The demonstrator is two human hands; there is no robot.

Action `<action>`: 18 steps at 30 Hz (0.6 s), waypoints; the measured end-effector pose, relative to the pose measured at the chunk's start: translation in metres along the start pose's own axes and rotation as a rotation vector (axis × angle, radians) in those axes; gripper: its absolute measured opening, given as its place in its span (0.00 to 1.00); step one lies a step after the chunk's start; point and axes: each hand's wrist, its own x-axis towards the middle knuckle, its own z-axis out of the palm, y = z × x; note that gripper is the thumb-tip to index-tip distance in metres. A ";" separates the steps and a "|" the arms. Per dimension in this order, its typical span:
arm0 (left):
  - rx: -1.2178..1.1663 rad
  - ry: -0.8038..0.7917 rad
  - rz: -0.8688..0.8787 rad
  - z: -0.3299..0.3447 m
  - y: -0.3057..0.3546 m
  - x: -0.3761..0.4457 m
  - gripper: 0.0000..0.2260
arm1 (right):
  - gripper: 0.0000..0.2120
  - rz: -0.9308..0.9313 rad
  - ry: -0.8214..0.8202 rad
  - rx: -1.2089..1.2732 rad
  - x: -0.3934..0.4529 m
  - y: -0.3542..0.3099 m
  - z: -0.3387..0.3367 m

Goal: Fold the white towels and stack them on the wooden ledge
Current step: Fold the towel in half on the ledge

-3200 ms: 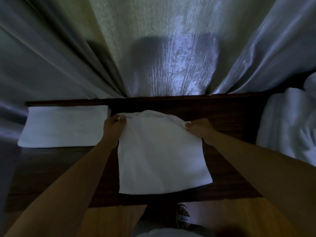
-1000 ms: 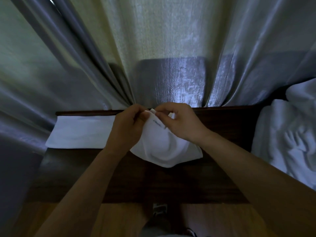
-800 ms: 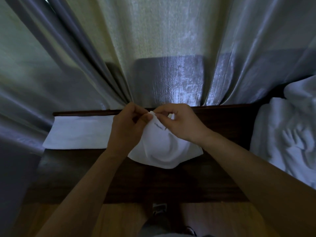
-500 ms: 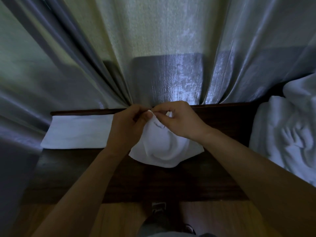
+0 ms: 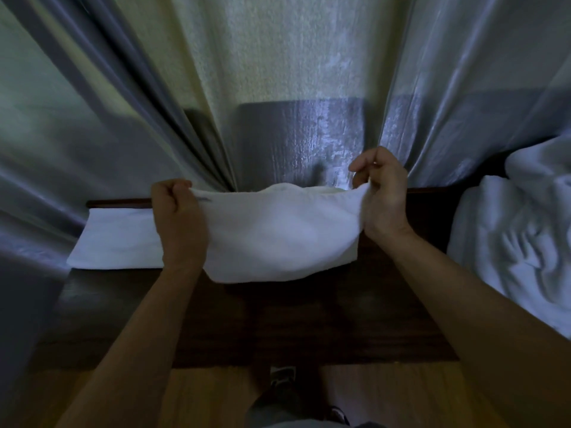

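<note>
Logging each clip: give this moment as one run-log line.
left hand: grips towel corner | right hand: pinches other corner | towel: stretched above ledge | folded towel: on ledge, left

Grey curtains (image 5: 92, 125), wooden floor (image 5: 200, 396)

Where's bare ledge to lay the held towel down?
Bare dark wood runs along the near half of the wooden ledge, from under the held towel to the front edge. The left back holds the folded towel; the right end is crowded by the unfolded towel pile.
</note>
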 end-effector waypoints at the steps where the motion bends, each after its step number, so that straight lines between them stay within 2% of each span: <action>1: 0.012 0.006 0.004 -0.003 0.001 0.003 0.06 | 0.10 0.007 0.015 0.046 0.000 -0.002 -0.001; 3: 0.040 -0.052 0.043 -0.007 0.005 0.007 0.06 | 0.12 0.014 0.030 0.068 -0.002 -0.006 -0.003; 5: 0.106 -0.215 0.090 -0.007 0.015 0.006 0.05 | 0.14 -0.002 -0.011 0.052 -0.006 -0.010 -0.003; 7: 0.192 -0.403 0.185 -0.001 0.030 -0.004 0.04 | 0.15 -0.036 -0.100 0.049 -0.014 -0.016 0.002; 9: 0.285 -0.559 0.360 0.011 0.049 -0.021 0.05 | 0.17 -0.041 -0.193 0.059 -0.021 -0.023 0.010; 11: 0.291 -0.741 0.451 0.025 0.064 -0.034 0.08 | 0.15 -0.042 -0.308 0.064 -0.027 -0.028 0.018; 14: 0.207 -1.006 0.427 0.040 0.077 -0.039 0.05 | 0.12 -0.078 -0.427 0.077 -0.033 -0.034 0.028; 18: 0.075 -1.081 0.290 0.039 0.072 -0.037 0.04 | 0.10 -0.157 -0.432 0.000 -0.036 -0.036 0.027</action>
